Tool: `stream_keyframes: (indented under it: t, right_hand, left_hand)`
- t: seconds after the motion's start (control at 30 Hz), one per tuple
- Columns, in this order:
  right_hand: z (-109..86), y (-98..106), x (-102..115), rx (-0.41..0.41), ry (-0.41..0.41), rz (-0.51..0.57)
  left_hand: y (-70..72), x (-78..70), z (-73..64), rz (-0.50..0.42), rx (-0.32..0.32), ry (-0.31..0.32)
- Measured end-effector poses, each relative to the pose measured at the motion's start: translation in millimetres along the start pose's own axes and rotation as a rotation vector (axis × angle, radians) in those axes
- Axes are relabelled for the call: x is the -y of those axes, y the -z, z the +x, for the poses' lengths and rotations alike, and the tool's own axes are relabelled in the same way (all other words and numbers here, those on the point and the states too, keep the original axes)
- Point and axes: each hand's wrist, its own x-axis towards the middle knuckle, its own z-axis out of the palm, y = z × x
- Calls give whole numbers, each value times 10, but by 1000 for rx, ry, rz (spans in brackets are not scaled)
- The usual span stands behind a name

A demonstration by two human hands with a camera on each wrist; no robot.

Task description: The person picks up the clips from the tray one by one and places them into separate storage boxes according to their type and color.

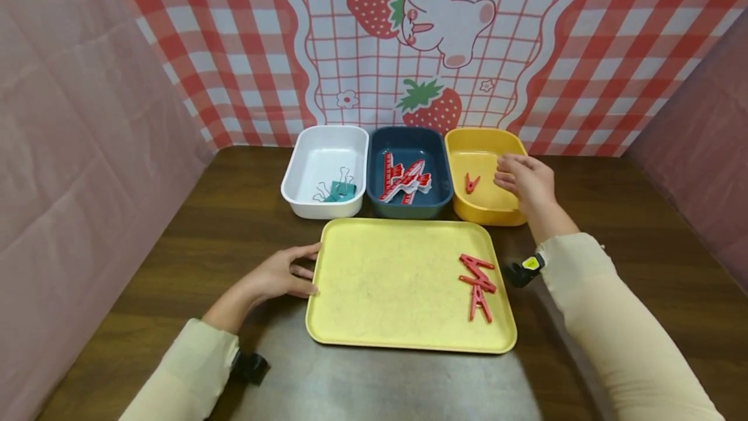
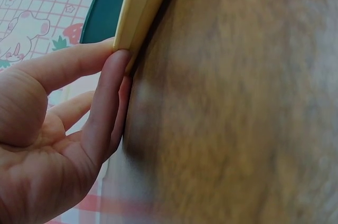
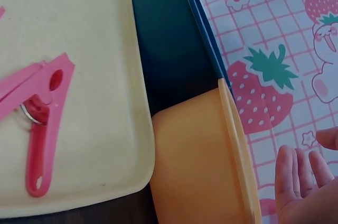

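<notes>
Along the left rim of the yellow tray (image 1: 397, 291), the fingertips of my left hand (image 1: 280, 275) rest against the edge. The left wrist view has this hand (image 2: 68, 108) with its fingers nearly straight at the rim. My right hand (image 1: 528, 184) hovers over the right side of the yellow bin (image 1: 497, 216), fingers extended and nothing visible in them. Inside that bin, left of the hand, lies a red clothespin (image 1: 471, 183). More red clothespins (image 1: 480, 304) are clustered at the tray's right side; one clothespin (image 3: 50, 123) shows large in the right wrist view.
Left of the yellow bin stands a dark blue bin (image 1: 409, 212) holding several red-and-white printed pieces (image 1: 403, 180). Beside it, a white bin (image 1: 324, 210) contains teal binder clips (image 1: 341, 191). A checked strawberry cloth (image 1: 251, 51) hangs behind the bins. Pink cloth (image 1: 76, 115) borders the left side.
</notes>
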Motion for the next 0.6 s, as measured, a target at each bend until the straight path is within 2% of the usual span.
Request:
stream_keyframes:
  t: [0.2,0.43,0.6]
  right_hand:
    - [-62,26,-32,-1,34,-42]
    - [-160,61,-77,12,103,-42]
    - [-243,71,-89,7,127,-127]
  left_hand:
    - [7,9,3,-5,4,3]
    - [13,3,7,7,-1,7]
    - [13,0,-1,-3,5,8]
